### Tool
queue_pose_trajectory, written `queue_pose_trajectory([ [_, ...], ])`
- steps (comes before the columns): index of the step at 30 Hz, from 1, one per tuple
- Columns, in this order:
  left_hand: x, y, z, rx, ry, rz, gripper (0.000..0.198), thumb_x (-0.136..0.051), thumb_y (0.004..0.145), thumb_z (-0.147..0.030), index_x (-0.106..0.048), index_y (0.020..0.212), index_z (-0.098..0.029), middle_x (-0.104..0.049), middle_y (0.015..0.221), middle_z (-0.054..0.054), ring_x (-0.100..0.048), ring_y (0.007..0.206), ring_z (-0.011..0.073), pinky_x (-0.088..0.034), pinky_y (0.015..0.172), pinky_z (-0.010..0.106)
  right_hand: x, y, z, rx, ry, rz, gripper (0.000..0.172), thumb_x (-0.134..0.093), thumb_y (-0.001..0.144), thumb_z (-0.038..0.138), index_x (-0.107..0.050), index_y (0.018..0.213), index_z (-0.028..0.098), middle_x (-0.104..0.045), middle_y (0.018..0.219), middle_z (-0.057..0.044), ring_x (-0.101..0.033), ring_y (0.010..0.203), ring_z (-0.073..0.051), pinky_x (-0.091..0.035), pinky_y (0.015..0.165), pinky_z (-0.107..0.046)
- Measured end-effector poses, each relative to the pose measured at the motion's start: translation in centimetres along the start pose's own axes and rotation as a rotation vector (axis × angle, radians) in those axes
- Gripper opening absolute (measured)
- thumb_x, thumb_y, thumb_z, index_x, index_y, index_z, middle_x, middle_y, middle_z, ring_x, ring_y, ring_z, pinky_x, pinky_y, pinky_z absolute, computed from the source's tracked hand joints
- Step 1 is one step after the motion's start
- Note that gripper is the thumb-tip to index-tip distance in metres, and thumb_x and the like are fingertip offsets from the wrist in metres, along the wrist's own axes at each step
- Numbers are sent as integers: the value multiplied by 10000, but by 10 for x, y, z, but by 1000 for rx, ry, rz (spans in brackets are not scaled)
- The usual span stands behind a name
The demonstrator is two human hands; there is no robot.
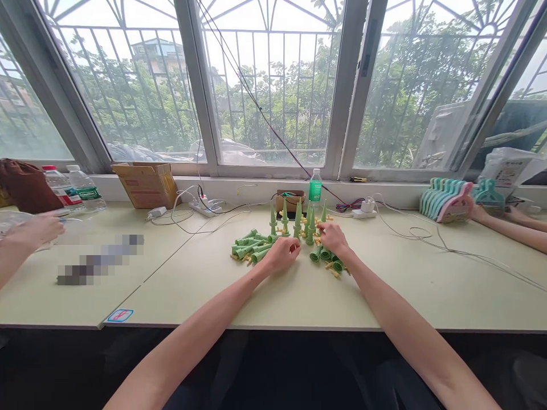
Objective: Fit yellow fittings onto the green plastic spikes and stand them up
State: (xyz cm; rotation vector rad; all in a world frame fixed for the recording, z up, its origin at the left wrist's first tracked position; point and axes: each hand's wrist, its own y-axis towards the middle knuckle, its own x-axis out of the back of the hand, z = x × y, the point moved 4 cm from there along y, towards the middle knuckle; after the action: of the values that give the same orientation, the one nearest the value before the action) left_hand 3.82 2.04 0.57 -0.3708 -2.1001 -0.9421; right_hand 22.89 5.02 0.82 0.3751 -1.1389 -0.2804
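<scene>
Several pointed green plastic cones (pixel 297 221) stand upright in the middle of the table, with small yellow plastic pieces (pixel 281 230) around them. My left hand (pixel 282 254) is closed, fingers curled, just in front of the cones and beside a pile of hollow green cones lying on their sides (pixel 245 249). Whatever it holds, if anything, is hidden. At the right edge of the standing cones, my right hand (pixel 334 238) has its fingertips pinched close to a yellow piece; I cannot make out what is in them. Below it lie more hollow green cones (pixel 325 254).
Behind the cones are a small cardboard box (pixel 290 200) and a green-labelled bottle (pixel 315 187). Power strips (pixel 207 206) and cables run along the back. Pastel hangers (pixel 447 200) are at right, near another person's arms (pixel 513 226). Another person's hand (pixel 38 230) is at left.
</scene>
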Motion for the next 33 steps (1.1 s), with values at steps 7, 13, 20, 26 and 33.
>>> queue_pose_trajectory([
  [7,-4,-1,-2,-22,5,56,189,-497,824,-217,-626,698,-159,-565,603,-8,-462,564,101,-355,588,228,-16,6,-10,-20,-42,157,413,-510,803,76,-662,1172,180,-661,1172,-91,-589,1048,-206,-426,793,-236],
  [13,-7,-2,-2,-35,7,82,190,-485,823,-213,-624,703,-165,-567,592,-12,-467,555,100,-367,605,233,-21,9,-9,9,-99,233,419,-502,799,65,-663,1162,198,-672,1120,-91,-607,992,-192,-416,768,-220],
  [20,-7,-2,-3,-36,0,97,178,-485,810,-202,-622,701,-171,-562,585,-16,-463,542,98,-364,592,230,-21,9,-5,0,-132,274,303,-508,796,85,-679,1029,178,-675,1027,-108,-610,934,-204,-396,716,-233],
  [26,-8,-2,-4,-34,5,111,180,-487,810,-203,-629,704,-171,-573,587,-11,-477,544,102,-373,599,233,-25,11,-5,-24,-158,312,243,-487,825,138,-655,999,161,-659,1032,-125,-606,905,-216,-386,656,-243],
  [33,-6,-2,-5,-31,27,113,179,-495,806,-207,-642,710,-171,-571,581,-8,-471,537,105,-378,610,238,-27,11,-4,-45,-172,343,205,-474,843,173,-636,969,156,-655,1015,-133,-608,901,-229,-391,642,-251],
])
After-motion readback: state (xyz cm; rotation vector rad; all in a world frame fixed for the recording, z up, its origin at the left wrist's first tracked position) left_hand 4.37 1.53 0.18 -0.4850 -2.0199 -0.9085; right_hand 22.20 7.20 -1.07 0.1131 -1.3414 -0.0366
